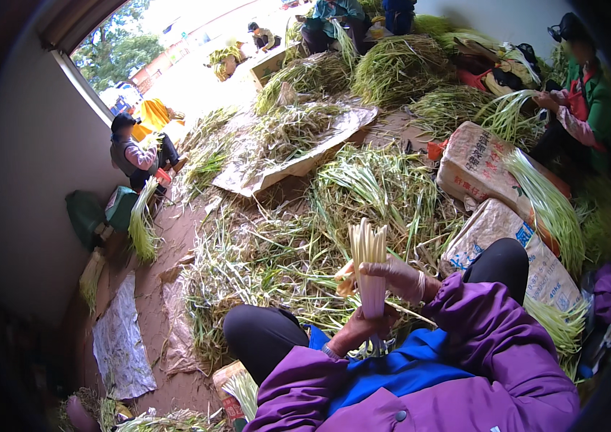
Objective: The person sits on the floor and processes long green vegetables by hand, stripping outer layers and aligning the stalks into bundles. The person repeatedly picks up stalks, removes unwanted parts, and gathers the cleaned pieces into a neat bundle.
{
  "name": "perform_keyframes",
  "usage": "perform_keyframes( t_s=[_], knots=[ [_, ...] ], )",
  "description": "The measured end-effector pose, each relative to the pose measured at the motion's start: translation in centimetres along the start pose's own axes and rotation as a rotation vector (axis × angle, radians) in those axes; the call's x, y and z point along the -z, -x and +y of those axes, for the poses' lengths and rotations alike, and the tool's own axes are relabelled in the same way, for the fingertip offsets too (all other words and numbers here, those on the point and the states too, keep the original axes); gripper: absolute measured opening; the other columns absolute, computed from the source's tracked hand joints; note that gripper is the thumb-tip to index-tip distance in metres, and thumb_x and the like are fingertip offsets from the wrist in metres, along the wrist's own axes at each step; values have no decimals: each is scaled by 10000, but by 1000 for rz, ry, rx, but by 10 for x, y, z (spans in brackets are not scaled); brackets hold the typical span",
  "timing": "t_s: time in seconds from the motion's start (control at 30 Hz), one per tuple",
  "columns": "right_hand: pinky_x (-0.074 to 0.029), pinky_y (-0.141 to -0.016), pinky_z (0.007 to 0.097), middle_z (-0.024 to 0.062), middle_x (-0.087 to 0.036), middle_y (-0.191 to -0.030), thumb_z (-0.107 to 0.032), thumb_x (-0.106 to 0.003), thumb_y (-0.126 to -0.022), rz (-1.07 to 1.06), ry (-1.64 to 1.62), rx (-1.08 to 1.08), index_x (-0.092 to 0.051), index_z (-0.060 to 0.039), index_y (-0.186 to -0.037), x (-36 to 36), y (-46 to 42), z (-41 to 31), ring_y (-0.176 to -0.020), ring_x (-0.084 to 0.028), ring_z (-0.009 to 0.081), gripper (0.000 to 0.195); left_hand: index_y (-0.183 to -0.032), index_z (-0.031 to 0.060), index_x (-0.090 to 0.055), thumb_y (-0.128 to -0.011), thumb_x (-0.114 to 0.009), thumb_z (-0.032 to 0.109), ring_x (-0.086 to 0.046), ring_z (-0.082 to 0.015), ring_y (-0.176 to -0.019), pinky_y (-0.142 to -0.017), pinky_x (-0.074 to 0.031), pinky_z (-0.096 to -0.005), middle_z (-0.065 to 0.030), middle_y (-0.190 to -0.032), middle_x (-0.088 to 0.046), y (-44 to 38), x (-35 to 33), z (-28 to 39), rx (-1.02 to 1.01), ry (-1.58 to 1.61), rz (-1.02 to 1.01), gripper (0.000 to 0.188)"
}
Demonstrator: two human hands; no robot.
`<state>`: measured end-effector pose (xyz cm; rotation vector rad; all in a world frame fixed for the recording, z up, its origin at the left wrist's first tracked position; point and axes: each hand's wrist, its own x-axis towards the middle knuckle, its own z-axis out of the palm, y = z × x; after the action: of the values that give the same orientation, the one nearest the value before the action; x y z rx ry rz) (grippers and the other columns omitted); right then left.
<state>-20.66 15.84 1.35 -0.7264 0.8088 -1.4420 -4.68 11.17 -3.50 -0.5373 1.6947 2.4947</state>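
A bundle of pale, chive-like stalks (372,291) stands nearly upright between my knees, its whitish cut-looking ends up. My left hand (364,328) is wrapped around the lower part of the bundle, a band at its wrist. Higher up, my right hand (400,276) grips the stalks from the right side and seems to wear a thin glove. Something yellowish-orange shows at the left of the bundle by the right hand's fingertips; I cannot tell what it is. Beneath both hands spreads a heap of loose green and dry leaves (262,275).
To my right, trimmed pale-green stalks (548,210) lie over printed sacks (500,162). One person (581,108) sits beyond them, another (135,148) by the left wall. Large leaf piles (402,67) stand at the back. A white plastic sheet (122,340) lies at left.
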Motion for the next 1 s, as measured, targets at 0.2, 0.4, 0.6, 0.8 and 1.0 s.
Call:
perform_keyframes(
  t_s=[0.2, 0.4, 0.6, 0.8, 1.0],
  knots=[
    [-386, -973, 345, 92, -514, -1270, -401, -715, -773, -249, 325, -145, -408, -33, -1341, 16, -13, 3, -1173, -467, 186, 743, -1028, -11, -532, -885, -563, 257, -558, -145, -586, -577, -482, -303, -34, -684, -547, 9, 41, 67, -400, 351, 85, 305],
    [-453, -831, 274, -27, -634, -977, -276, -778, -744, -209, 464, -104, -581, -61, -1154, 7, -52, 44, -903, -547, 77, 503, -1119, -18, -555, -908, -545, 214, -498, -128, -575, -634, -476, -368, 26, -599, -433, 42, 88, 192, -756, 248, 332, 314],
    [-507, -741, 396, 175, -671, -895, -328, -573, -772, -127, 1568, -327, -685, -97, -940, 54, -46, 127, -845, -649, 318, 307, -1092, -5, -568, -893, -586, 225, -514, -124, -575, -634, -455, -355, 31, -585, -489, 92, 82, 293, -861, 111, 442, 304],
    [-517, -783, 363, 150, -678, -958, -291, -580, -775, -189, 1755, -699, -700, -89, -960, 124, -13, 179, -910, -661, 282, 299, -1036, 30, -610, -926, -537, 239, -528, -103, -604, -714, -434, -339, 42, -591, -521, 137, 80, 339, -963, 52, 298, 247],
    [-515, -730, 368, 138, -687, -892, -384, -636, -749, -202, 1547, -736, -695, -32, -914, 81, -26, 120, -824, -669, 248, 393, -1035, 44, -611, -922, -543, 249, -518, -101, -603, -725, -427, -342, 42, -591, -516, 137, 65, 331, -1029, 66, 457, 243]
  ],
)
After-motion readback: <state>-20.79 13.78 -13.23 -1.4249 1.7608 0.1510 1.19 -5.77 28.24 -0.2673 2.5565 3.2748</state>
